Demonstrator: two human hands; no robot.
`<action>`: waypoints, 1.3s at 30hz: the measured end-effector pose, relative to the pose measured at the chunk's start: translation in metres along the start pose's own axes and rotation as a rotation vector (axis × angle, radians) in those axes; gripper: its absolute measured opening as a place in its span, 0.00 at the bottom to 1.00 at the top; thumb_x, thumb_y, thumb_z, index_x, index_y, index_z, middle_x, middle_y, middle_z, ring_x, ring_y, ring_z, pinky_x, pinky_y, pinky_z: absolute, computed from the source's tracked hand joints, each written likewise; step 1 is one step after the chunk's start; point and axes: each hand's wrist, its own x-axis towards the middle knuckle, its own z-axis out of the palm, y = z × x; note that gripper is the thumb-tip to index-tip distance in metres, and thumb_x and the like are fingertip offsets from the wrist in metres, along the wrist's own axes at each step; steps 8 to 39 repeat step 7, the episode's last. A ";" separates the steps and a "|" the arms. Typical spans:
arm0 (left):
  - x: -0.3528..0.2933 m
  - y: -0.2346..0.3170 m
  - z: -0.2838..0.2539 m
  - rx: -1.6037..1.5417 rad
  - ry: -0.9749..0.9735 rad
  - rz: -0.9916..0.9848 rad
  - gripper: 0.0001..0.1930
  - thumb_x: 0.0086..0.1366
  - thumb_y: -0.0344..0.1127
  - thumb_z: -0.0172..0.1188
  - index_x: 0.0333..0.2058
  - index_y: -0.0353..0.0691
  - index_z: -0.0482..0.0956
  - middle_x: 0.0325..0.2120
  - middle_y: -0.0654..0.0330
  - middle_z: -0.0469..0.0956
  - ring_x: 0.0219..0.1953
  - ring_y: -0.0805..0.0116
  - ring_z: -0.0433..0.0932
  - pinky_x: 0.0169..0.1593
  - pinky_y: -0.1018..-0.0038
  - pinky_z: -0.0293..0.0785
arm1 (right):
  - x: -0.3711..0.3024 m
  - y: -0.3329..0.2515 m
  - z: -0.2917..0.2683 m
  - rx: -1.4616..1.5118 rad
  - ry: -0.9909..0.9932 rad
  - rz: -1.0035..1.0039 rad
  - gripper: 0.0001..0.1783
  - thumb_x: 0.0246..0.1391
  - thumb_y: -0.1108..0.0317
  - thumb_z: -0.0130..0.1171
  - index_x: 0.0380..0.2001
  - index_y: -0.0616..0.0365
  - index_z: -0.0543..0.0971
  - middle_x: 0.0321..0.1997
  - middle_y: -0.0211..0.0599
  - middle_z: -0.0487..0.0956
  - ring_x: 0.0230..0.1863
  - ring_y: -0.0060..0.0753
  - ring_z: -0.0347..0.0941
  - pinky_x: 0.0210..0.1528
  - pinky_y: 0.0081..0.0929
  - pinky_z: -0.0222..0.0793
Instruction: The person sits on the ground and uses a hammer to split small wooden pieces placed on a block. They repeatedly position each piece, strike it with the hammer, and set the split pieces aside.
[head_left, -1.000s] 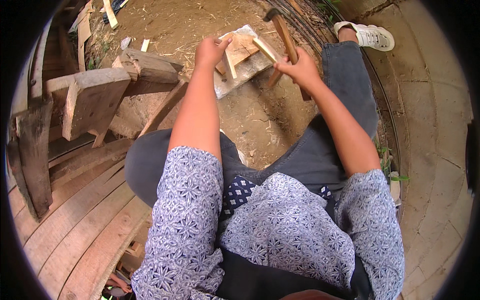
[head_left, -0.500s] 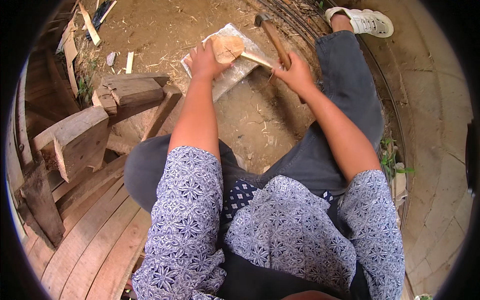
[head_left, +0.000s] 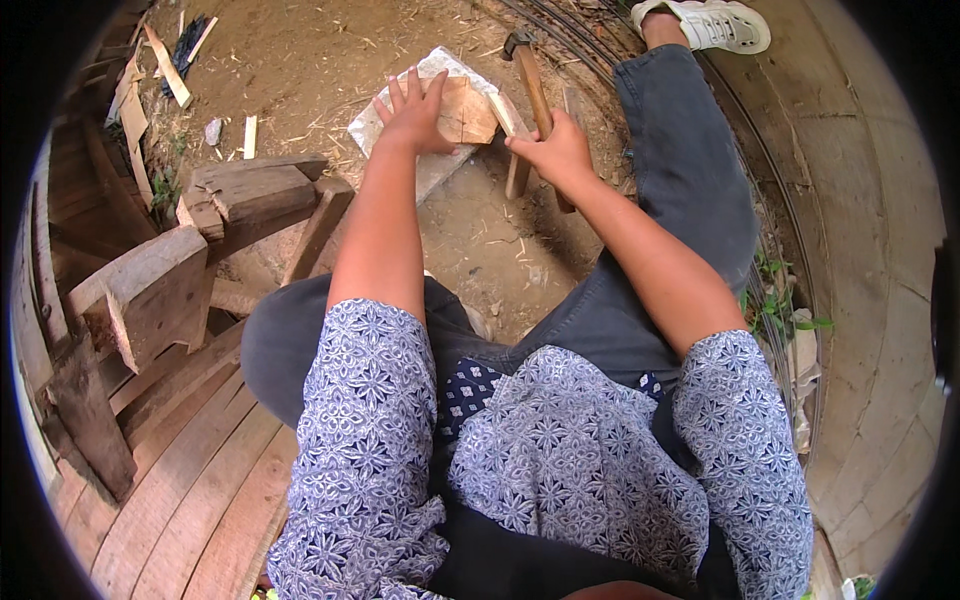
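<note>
My left hand [head_left: 410, 125] lies with its fingers spread over the left side of a pale, cracked wood block [head_left: 468, 112]. Its thumb reaches along the block's near edge. Under the block is a flat whitish stone slab [head_left: 450, 180]. To the right, my right hand [head_left: 560, 152] is closed round the handle of a hammer [head_left: 531, 80], whose dark head points up and away. A pale wood strip [head_left: 510, 112] stands beside the block, against my right thumb; whether it is gripped too I cannot tell. Another narrow wood piece [head_left: 571, 103] shows behind the hand.
Rough timber offcuts [head_left: 145, 290] are heaped at my left, above wooden planks [head_left: 190, 490]. Thin wood slivers [head_left: 168, 65] and shavings litter the dirt ground. Dark rods [head_left: 575, 40] run past my outstretched right leg [head_left: 690, 150], with a concrete surface [head_left: 860, 200] beyond.
My left hand has opened its fingers wider across the block. The hammer now stands more upright, and my right hand has shifted slightly left. The pale strip has swung from slanting sideways to steeper.
</note>
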 end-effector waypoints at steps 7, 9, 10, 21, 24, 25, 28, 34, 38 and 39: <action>0.010 -0.031 0.013 -0.541 -0.057 0.017 0.54 0.57 0.50 0.71 0.74 0.55 0.43 0.76 0.52 0.37 0.76 0.43 0.35 0.72 0.37 0.34 | -0.004 -0.016 0.030 0.054 0.063 0.029 0.33 0.38 0.52 0.77 0.41 0.63 0.75 0.33 0.37 0.81 0.34 0.33 0.80 0.40 0.31 0.76; 0.010 -0.031 0.013 -0.541 -0.057 0.017 0.54 0.57 0.50 0.71 0.74 0.55 0.43 0.76 0.52 0.37 0.76 0.43 0.35 0.72 0.37 0.34 | -0.004 -0.016 0.030 0.054 0.063 0.029 0.33 0.38 0.52 0.77 0.41 0.63 0.75 0.33 0.37 0.81 0.34 0.33 0.80 0.40 0.31 0.76; 0.010 -0.031 0.013 -0.541 -0.057 0.017 0.54 0.57 0.50 0.71 0.74 0.55 0.43 0.76 0.52 0.37 0.76 0.43 0.35 0.72 0.37 0.34 | -0.004 -0.016 0.030 0.054 0.063 0.029 0.33 0.38 0.52 0.77 0.41 0.63 0.75 0.33 0.37 0.81 0.34 0.33 0.80 0.40 0.31 0.76; 0.010 -0.031 0.013 -0.541 -0.057 0.017 0.54 0.57 0.50 0.71 0.74 0.55 0.43 0.76 0.52 0.37 0.76 0.43 0.35 0.72 0.37 0.34 | -0.004 -0.016 0.030 0.054 0.063 0.029 0.33 0.38 0.52 0.77 0.41 0.63 0.75 0.33 0.37 0.81 0.34 0.33 0.80 0.40 0.31 0.76; 0.010 -0.031 0.013 -0.541 -0.057 0.017 0.54 0.57 0.50 0.71 0.74 0.55 0.43 0.76 0.52 0.37 0.76 0.43 0.35 0.72 0.37 0.34 | -0.004 -0.016 0.030 0.054 0.063 0.029 0.33 0.38 0.52 0.77 0.41 0.63 0.75 0.33 0.37 0.81 0.34 0.33 0.80 0.40 0.31 0.76; 0.010 -0.031 0.013 -0.541 -0.057 0.017 0.54 0.57 0.50 0.71 0.74 0.55 0.43 0.76 0.52 0.37 0.76 0.43 0.35 0.72 0.37 0.34 | -0.004 -0.016 0.030 0.054 0.063 0.029 0.33 0.38 0.52 0.77 0.41 0.63 0.75 0.33 0.37 0.81 0.34 0.33 0.80 0.40 0.31 0.76; 0.010 -0.031 0.013 -0.541 -0.057 0.017 0.54 0.57 0.50 0.71 0.74 0.55 0.43 0.76 0.52 0.37 0.76 0.43 0.35 0.72 0.37 0.34 | -0.004 -0.016 0.030 0.054 0.063 0.029 0.33 0.38 0.52 0.77 0.41 0.63 0.75 0.33 0.37 0.81 0.34 0.33 0.80 0.40 0.31 0.76; 0.010 -0.031 0.013 -0.541 -0.057 0.017 0.54 0.57 0.50 0.71 0.74 0.55 0.43 0.76 0.52 0.37 0.76 0.43 0.35 0.72 0.37 0.34 | -0.004 -0.016 0.030 0.054 0.063 0.029 0.33 0.38 0.52 0.77 0.41 0.63 0.75 0.33 0.37 0.81 0.34 0.33 0.80 0.40 0.31 0.76; 0.010 -0.031 0.013 -0.541 -0.057 0.017 0.54 0.57 0.50 0.71 0.74 0.55 0.43 0.76 0.52 0.37 0.76 0.43 0.35 0.72 0.37 0.34 | -0.004 -0.016 0.030 0.054 0.063 0.029 0.33 0.38 0.52 0.77 0.41 0.63 0.75 0.33 0.37 0.81 0.34 0.33 0.80 0.40 0.31 0.76; 0.010 -0.031 0.013 -0.541 -0.057 0.017 0.54 0.57 0.50 0.71 0.74 0.55 0.43 0.76 0.52 0.37 0.76 0.43 0.35 0.72 0.37 0.34 | -0.004 -0.016 0.030 0.054 0.063 0.029 0.33 0.38 0.52 0.77 0.41 0.63 0.75 0.33 0.37 0.81 0.34 0.33 0.80 0.40 0.31 0.76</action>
